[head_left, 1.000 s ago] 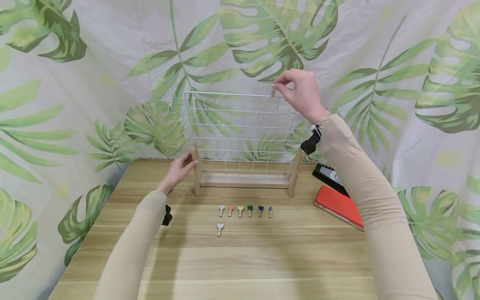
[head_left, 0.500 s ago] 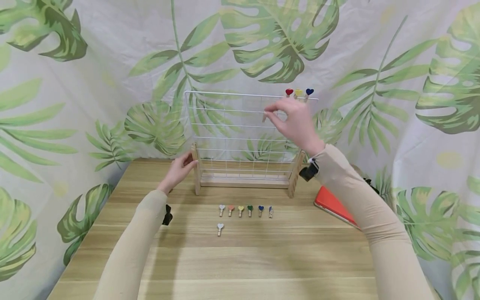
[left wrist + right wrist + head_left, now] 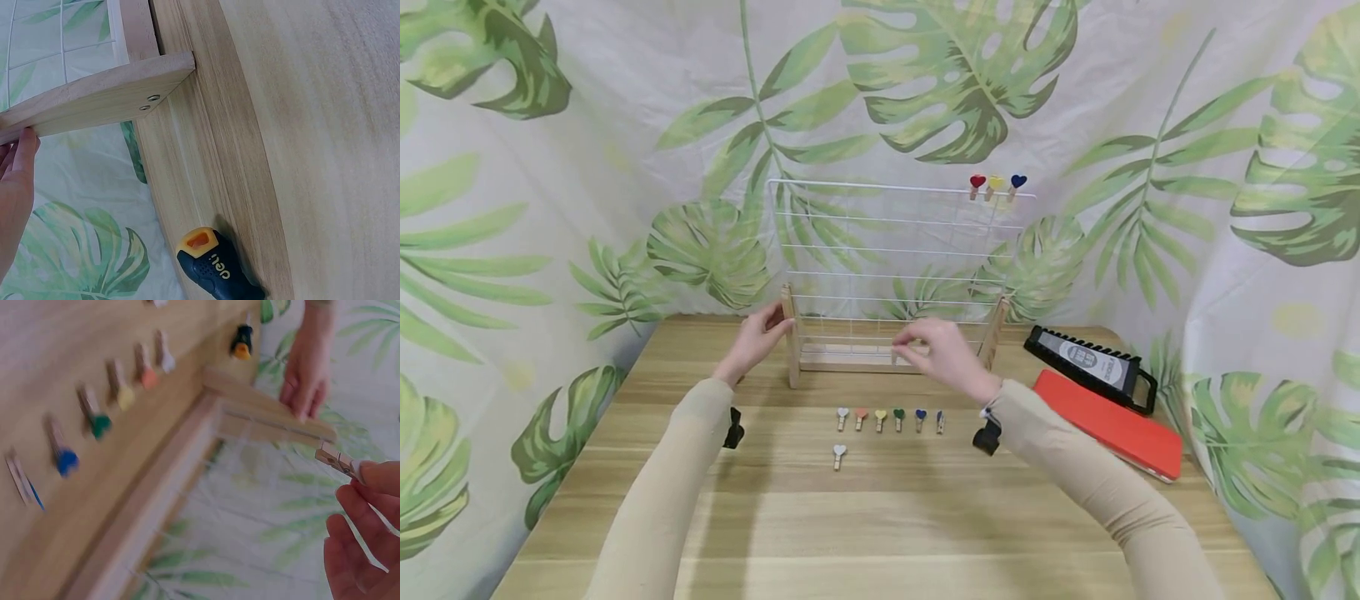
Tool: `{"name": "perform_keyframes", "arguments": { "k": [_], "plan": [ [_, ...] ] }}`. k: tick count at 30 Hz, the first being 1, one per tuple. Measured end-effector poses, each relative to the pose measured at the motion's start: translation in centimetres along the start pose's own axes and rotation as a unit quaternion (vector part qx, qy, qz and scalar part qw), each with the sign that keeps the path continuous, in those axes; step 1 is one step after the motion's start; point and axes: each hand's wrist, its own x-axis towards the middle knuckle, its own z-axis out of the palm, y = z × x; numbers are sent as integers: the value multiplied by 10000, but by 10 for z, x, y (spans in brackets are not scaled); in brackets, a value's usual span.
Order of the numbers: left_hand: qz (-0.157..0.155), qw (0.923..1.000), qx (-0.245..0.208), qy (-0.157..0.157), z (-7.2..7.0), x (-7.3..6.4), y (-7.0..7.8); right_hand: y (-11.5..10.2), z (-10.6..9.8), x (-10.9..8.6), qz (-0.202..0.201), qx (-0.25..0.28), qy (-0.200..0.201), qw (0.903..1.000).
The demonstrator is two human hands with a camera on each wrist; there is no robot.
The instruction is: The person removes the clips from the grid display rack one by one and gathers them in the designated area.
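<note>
The right grip (image 3: pixel 943 352) has descended from atop the rack (image 3: pixel 842 366), pinching a clothespin (image 3: pixel 337 460); the left grip (image 3: pixel 757 342), holding a wooden post (image 3: pixel 793 362), should brace it.

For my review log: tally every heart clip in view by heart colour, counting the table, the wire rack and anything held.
White clips: 2
Coral clip: 1
Yellow clips: 2
Green clip: 1
Blue clips: 3
Red clip: 1
Held clip in the right hand, heart colour unclear: 1
Total: 11
</note>
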Motion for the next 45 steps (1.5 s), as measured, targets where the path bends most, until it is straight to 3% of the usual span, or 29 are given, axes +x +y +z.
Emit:
{"name": "perform_keyframes", "arguments": {
  "k": [4,9,14,21,32,45],
  "plan": [
    [4,10000,-16,-18,0,0,0,-3,35,-20,294,292,-367,9985],
    [114,9999,-83,12,1,0,-2,-9,70,-41,793,834,-836,9898],
    [140,9998,-104,30,0,0,-1,-15,96,-57,958,1182,-1137,9818],
    [77,9999,-101,31,-2,-1,0,-17,125,-73,1301,1257,-1649,9696],
    [114,9998,-183,35,-1,-1,-1,-14,140,-78,1973,1610,-1746,9511],
    [134,9998,-150,39,0,0,-2,-10,144,-78,1745,1439,-1711,9590]
  ]
}}
